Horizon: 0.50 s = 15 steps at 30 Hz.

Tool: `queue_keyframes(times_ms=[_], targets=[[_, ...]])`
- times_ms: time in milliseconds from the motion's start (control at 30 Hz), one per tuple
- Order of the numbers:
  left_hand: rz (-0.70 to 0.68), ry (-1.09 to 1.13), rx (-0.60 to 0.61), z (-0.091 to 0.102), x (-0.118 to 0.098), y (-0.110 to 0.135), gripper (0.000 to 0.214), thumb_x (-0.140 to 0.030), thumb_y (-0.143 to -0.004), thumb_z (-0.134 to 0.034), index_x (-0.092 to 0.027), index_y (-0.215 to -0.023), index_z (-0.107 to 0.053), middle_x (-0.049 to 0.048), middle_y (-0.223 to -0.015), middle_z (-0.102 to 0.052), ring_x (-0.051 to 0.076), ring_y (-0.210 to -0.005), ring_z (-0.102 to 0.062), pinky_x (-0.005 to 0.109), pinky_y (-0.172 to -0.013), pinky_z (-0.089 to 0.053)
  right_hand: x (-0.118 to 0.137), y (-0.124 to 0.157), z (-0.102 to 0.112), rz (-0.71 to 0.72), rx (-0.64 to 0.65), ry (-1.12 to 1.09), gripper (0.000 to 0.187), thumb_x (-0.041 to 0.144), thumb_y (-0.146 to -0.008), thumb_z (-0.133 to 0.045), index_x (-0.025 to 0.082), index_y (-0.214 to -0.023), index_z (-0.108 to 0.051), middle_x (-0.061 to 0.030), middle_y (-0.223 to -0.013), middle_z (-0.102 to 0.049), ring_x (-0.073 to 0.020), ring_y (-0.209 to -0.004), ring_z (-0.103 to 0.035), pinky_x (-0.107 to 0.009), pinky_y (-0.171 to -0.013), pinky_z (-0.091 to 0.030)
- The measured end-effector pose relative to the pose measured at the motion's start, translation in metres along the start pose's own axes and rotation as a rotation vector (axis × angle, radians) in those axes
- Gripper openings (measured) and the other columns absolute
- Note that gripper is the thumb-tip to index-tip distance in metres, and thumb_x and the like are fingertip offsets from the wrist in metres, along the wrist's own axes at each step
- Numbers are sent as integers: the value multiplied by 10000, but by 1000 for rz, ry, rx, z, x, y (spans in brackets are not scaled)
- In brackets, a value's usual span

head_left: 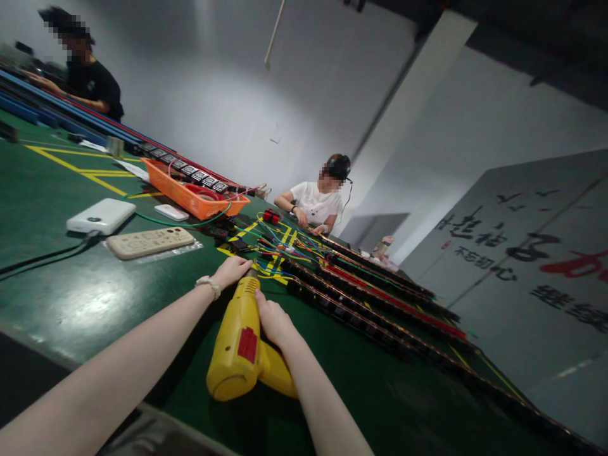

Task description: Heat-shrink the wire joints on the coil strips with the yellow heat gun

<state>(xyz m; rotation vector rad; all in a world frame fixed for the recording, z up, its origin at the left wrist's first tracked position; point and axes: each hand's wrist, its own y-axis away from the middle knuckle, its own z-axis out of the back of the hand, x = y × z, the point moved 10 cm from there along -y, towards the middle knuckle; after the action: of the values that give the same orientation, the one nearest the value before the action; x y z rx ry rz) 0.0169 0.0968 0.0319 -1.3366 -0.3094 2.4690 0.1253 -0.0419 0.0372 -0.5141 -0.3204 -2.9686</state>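
Note:
A yellow heat gun (pixel 237 342) with a red patch on its body points away from me, its nozzle towards a bundle of coloured wires (pixel 294 247). My right hand (pixel 275 320) is closed against the right side of the gun's barrel, its thumb along the casing and the other fingers mostly hidden. Part of the gun's handle passes behind my right forearm. Just left of the nozzle tip, my left hand (pixel 232 271) pinches the end of a thin wire. The exact contact there is small and blurred.
Long dark strips (pixel 361 316) run off to the right across the green table (pixel 57 278). Left of my hands lie a beige remote-like object (pixel 151 242), a white power bank (pixel 101 216) with a cable, and an orange basket (pixel 190 196). A person in white (pixel 311 202) works opposite; another sits far left.

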Motion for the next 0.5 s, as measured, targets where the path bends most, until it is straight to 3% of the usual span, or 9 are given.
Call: queue_keyframes(times_ms=[233,500], targets=[[-8,73,-5,2,1,1,500,-542,-727,-349,-136,-510,-543,-9,-437,-443,108,-465,-370,238,-481,-231,-7,3,4,-11,-5,-37,612,581,-842,-222,140,-1087,-568,-163,-1083,-570,-294,-1013,-506,-405,-838,-348],[12,121,-2,2,2,3,481,-522,-734,-361,-155,-465,-519,16,-431,-516,125,-450,-458,241,-505,-297,-53,10,16,-148,-47,-221,830,708,-773,-54,132,-1016,-599,-156,-1033,-582,-285,-975,-521,-414,-850,-339]])
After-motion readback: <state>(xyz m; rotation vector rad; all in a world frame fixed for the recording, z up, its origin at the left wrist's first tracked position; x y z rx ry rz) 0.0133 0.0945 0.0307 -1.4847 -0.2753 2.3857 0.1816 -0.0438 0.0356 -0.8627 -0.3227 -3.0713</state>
